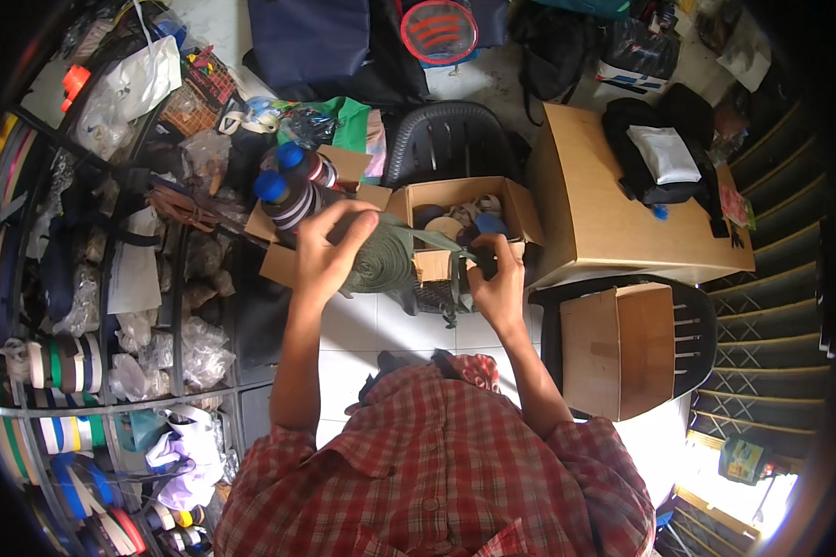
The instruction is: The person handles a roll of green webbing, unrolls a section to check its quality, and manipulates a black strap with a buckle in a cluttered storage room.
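A roll of dark green webbing strap is gripped at its left edge by my left hand, thumb laid over the top. From the roll a loose length runs right to my right hand, whose fingers are closed on the strap's free part. A short frayed piece dangles below that hand. Just beyond the roll stands an open cardboard box with several rolled or bundled items inside. Left of it, two dark bottles with blue caps stand in another open carton.
Shelves crammed with strap rolls and plastic bags line the left side. At right are a large carton carrying a black bag, a chair holding an empty-looking box, and a folding metal gate. A black chair stands ahead.
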{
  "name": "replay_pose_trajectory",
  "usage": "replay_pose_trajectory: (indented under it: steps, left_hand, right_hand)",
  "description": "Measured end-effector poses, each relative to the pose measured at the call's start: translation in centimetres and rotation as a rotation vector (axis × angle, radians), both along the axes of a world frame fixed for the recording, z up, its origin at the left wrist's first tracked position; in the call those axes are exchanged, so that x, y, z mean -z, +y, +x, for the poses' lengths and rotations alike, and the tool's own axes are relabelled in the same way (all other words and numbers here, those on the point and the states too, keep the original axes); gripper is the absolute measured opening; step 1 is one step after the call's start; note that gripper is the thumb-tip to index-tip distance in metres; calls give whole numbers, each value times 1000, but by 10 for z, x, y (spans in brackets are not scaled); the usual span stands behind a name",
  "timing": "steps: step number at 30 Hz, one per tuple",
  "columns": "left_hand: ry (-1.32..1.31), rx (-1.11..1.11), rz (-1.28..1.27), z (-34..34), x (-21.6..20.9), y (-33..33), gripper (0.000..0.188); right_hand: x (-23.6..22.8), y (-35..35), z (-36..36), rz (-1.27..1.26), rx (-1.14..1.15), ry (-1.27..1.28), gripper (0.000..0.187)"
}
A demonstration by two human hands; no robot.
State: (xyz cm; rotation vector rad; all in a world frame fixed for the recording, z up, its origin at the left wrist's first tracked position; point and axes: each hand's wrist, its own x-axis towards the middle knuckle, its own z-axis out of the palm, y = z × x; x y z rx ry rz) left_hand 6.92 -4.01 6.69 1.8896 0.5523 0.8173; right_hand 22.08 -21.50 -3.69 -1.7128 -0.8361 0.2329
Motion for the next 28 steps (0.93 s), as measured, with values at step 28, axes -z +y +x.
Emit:
replay_pose_trajectory:
  steps: [28]
  left_hand:
    - [91,27,52,-2,10,-13,17]
  right_hand:
    - [44,-41,30,-282,218,223,20]
